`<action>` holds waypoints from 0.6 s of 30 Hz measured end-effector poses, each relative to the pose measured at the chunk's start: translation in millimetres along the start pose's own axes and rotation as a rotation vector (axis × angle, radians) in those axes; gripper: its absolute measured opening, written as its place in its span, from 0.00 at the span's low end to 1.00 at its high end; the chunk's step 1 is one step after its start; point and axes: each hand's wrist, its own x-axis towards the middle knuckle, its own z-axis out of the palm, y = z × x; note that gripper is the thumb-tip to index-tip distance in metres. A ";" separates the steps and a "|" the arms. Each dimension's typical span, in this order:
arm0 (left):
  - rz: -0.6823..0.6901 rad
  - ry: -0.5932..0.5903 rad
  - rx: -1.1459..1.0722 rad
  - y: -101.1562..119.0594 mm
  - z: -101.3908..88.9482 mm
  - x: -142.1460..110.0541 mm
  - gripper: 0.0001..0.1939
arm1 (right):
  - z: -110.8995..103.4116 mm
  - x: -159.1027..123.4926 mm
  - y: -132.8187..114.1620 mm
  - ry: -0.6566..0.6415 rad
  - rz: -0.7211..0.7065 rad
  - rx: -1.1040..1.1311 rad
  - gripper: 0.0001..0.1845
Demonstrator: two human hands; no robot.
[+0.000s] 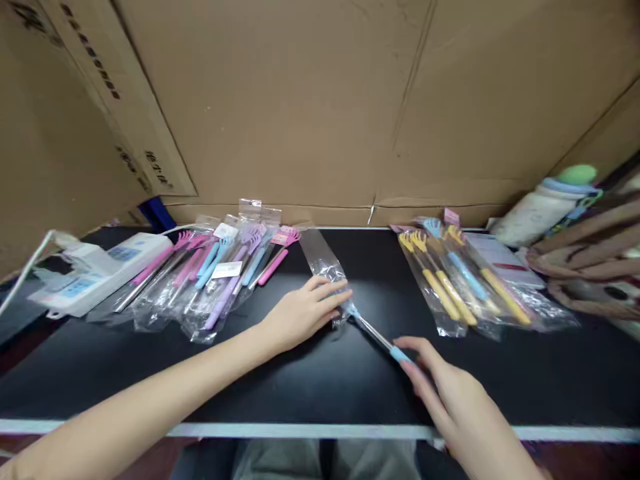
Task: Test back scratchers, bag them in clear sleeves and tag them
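Note:
My right hand (445, 393) pinches the light blue handle of a back scratcher (374, 331) with a metal shaft. The scratcher points away from me to the left, its blue claw end beside my left fingertips. My left hand (313, 310) is closed over the near end of a clear plastic bag (320, 252) that lies on the black table (300, 393). The claw meets the bag's mouth there; my fingers partly hide how far in it sits.
On the left lie several pink, blue and purple back scratchers (220, 267) in clear bags, next to a white power strip (110, 267). Bagged yellow and blue scratchers (445, 273) lie on the right, near a white bottle (535, 213). A cardboard wall (310, 100) closes the back.

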 end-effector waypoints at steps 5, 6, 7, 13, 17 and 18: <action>0.063 0.031 0.089 3.8 -0.2 -0.7 0.18 | 5.4 8.2 -12.6 0.018 -0.041 0.033 0.21; 0.081 0.045 0.103 4.6 -0.4 -0.6 0.18 | 6.2 9.2 -13.0 0.022 -0.052 0.047 0.21; 0.095 0.061 0.112 5.1 -0.6 -0.4 0.17 | 6.8 10.0 -12.9 0.030 -0.062 0.060 0.20; 0.111 0.115 0.080 1.9 -1.3 0.7 0.17 | 4.1 6.1 -11.0 0.041 -0.161 0.142 0.15; 0.070 0.079 0.018 0.7 -0.6 -0.1 0.17 | -0.6 -0.9 -10.6 0.052 -0.292 0.240 0.08; 0.053 0.066 -0.007 0.9 -0.5 -0.3 0.17 | -1.2 -2.0 -10.3 0.062 -0.322 0.269 0.07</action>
